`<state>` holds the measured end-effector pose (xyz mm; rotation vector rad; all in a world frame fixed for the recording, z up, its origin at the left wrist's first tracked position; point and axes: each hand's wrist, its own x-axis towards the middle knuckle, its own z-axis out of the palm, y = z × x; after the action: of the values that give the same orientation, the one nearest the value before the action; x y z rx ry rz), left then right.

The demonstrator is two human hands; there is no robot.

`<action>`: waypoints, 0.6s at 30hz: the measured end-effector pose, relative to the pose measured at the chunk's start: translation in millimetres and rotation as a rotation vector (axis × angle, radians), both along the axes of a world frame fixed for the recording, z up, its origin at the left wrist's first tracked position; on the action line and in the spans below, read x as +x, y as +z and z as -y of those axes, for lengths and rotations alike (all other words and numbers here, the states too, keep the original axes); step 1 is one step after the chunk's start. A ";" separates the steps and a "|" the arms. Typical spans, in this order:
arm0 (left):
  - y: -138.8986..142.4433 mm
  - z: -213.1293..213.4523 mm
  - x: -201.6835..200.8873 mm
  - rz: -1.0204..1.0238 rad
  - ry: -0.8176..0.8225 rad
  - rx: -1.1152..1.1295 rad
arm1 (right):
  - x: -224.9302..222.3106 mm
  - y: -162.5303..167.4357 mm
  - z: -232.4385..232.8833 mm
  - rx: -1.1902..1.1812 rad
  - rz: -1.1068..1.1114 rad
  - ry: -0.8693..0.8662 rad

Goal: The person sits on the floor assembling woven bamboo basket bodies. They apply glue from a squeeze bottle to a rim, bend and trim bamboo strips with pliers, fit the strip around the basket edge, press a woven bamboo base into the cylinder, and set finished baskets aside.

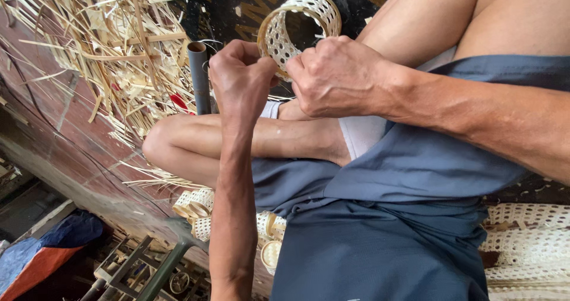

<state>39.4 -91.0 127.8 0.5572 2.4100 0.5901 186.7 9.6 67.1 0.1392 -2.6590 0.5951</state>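
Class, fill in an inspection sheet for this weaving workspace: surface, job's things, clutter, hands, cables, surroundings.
Surface: reddish floor, worn and dusty.
Job's things: open-weave cane ring, held up between both hands over the person's bare legs.
Clutter: loose cane strips heaped on the floor; finished woven rings piled beside the grey shorts.
Hands: left hand and right hand both closed on the ring's rim.
Cables: nothing seen.
Surroundings: grey pipe upright behind the knee; woven cane sheet; blue and orange cloth.
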 end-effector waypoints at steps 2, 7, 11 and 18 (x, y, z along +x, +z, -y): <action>0.5 0.2 5.0 -0.044 -0.021 -0.006 | 0.9 -0.7 1.4 0.071 -0.039 0.025; -3.8 4.2 14.1 -0.258 -0.144 -0.052 | 3.7 -2.6 3.3 0.022 -0.018 0.013; -10.1 6.1 16.8 -0.377 -0.210 -0.056 | 5.1 -2.6 3.4 -0.024 -0.015 0.012; 13.0 23.9 14.9 -0.198 -0.148 0.175 | 3.8 1.3 -5.7 0.062 -0.068 0.031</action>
<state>54.3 -114.9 140.8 0.8978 2.4863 0.7142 190.5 15.3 68.4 0.2147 -2.6148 0.5092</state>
